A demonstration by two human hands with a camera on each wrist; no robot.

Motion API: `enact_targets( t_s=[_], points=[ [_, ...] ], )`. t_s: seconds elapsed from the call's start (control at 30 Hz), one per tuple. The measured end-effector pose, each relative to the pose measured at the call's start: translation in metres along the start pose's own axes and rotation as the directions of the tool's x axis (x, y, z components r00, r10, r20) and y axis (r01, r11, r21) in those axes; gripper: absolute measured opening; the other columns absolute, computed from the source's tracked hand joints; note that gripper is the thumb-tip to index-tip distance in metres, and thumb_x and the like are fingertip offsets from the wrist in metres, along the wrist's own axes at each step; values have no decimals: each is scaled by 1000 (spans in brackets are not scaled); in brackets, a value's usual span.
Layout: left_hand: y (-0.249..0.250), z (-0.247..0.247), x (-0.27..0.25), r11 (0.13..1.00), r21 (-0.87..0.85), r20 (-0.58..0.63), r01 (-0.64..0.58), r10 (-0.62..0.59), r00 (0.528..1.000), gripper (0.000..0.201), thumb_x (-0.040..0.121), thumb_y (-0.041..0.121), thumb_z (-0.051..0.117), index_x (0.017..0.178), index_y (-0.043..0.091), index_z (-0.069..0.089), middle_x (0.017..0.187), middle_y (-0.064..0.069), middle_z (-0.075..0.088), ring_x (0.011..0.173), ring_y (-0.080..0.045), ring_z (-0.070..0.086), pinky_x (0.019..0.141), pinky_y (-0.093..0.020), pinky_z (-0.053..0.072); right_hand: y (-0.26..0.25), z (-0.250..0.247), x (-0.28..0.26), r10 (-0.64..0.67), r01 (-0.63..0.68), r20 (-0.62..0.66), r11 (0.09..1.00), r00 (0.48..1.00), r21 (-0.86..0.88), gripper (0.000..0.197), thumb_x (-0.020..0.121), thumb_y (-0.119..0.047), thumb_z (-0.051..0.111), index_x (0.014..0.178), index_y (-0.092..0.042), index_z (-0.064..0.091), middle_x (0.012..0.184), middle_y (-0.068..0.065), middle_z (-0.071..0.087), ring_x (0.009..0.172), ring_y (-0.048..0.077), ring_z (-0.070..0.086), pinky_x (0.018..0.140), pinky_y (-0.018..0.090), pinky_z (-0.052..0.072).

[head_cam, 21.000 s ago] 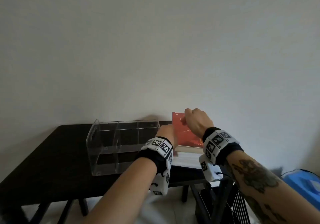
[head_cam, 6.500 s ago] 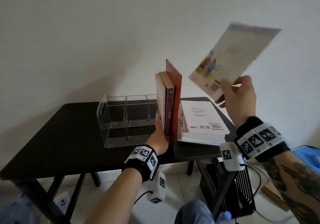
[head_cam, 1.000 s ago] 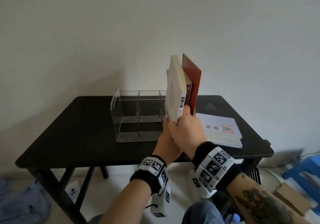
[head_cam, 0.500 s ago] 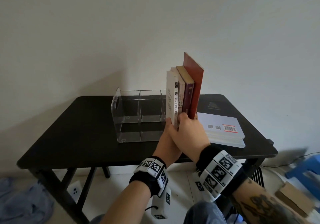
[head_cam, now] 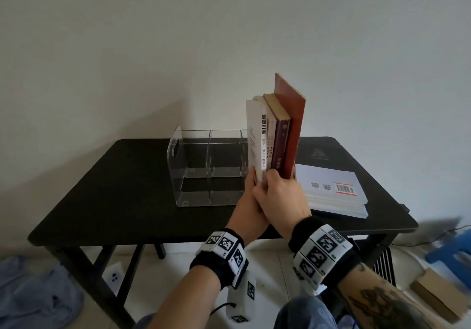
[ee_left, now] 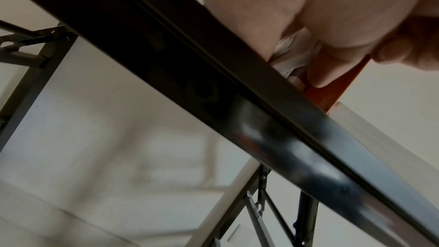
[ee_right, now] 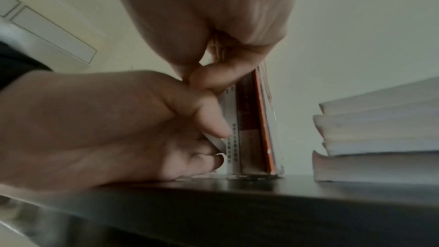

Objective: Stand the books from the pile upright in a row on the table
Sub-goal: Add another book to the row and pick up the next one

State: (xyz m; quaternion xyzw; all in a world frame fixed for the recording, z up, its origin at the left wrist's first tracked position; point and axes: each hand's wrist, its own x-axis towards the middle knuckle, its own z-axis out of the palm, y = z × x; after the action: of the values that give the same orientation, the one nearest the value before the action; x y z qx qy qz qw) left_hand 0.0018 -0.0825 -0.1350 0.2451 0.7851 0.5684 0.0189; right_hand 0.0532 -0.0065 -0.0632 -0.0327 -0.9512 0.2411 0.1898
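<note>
Several books point(head_cam: 276, 135) stand upright in a row on the black table point(head_cam: 127, 188): a white book point(head_cam: 255, 140) at the left end, a pale one, a dark purple one point(head_cam: 280, 145) and a tall red one point(head_cam: 294, 124). My left hand point(head_cam: 251, 184) grips the row's base from the left, thumb on the white spine point(ee_right: 231, 138). My right hand point(head_cam: 274, 183) clamps the same base from above and the right, thumb point(ee_right: 213, 76) on the spines. The flat pile point(head_cam: 331, 191) of white books lies just right of the row.
A clear acrylic divider rack point(head_cam: 204, 165) stands directly left of and behind the row. The table's front edge point(ee_left: 237, 91) runs under my left wrist. A blue stool point(head_cam: 453, 249) and a cardboard box point(head_cam: 435, 295) are on the floor at the right, with blue cloth point(head_cam: 33, 295) at the left.
A second ago the white book leaned out at the left end in my right hand; it now stands flush in the row. Both hands stay at the base.
</note>
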Motion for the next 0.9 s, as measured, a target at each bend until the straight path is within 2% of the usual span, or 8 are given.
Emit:
enact_targets(
  t_s=[0.17,0.3,0.4,0.5,0.57,0.7,0.83,0.9],
  points=[
    [-4,2,-2,998,-35,22,-53,53,998,85,95,30,55,151,30,-9,150,-4,36,133,-16,44,107,-39,43,-1,1,1,-27,34,-99,997,995,73,20,98,-23,49,89,-6,52,85,19,70,74,38,68,65,47,59],
    [5,3,-5,937,-346,34,53,-43,998,71,93,39,58,151,28,19,147,-6,44,132,-18,47,108,-33,42,1,9,6,11,-5,-69,997,998,78,22,100,-29,45,95,-8,52,91,17,69,80,38,68,71,48,59],
    [16,-2,-6,882,-447,-10,151,-173,985,58,94,47,50,141,14,44,130,-13,62,115,-23,63,89,-30,54,5,14,10,61,-62,15,997,998,47,22,100,-31,44,100,-11,54,97,14,69,86,35,68,76,46,59],
    [20,-1,-8,891,-405,-11,203,-226,974,55,95,48,43,139,17,45,114,-8,70,104,-16,67,85,-24,54,8,15,13,86,-88,69,996,994,27,22,100,-32,45,97,-13,57,94,11,69,83,31,68,76,42,59],
    [17,0,-6,857,-453,35,244,-256,966,44,100,38,42,142,28,36,122,-5,65,106,-9,64,85,-15,50,9,14,13,88,-88,101,996,991,-2,24,99,-29,45,98,-13,63,94,10,69,85,31,68,78,39,59],
    [9,-2,-2,943,-266,30,199,-198,980,81,77,78,43,147,40,25,125,-4,61,107,-9,63,96,-29,51,11,14,6,131,-115,189,989,973,-92,28,97,-23,41,104,-13,66,101,12,69,94,34,65,79,36,54],
    [6,-1,-2,990,-51,-27,134,-135,990,61,99,29,45,152,34,15,130,-3,59,112,-14,61,98,-27,49,14,14,-3,98,-63,231,986,968,-154,27,98,-22,39,104,-13,63,100,13,69,91,34,65,73,34,50],
    [10,1,-4,993,-56,-118,107,-113,987,51,100,18,46,146,33,30,111,1,66,96,0,66,82,-12,51,18,14,-7,102,-69,226,986,969,-149,25,98,-23,38,103,-15,62,99,12,69,88,34,65,73,35,52]
  ],
)
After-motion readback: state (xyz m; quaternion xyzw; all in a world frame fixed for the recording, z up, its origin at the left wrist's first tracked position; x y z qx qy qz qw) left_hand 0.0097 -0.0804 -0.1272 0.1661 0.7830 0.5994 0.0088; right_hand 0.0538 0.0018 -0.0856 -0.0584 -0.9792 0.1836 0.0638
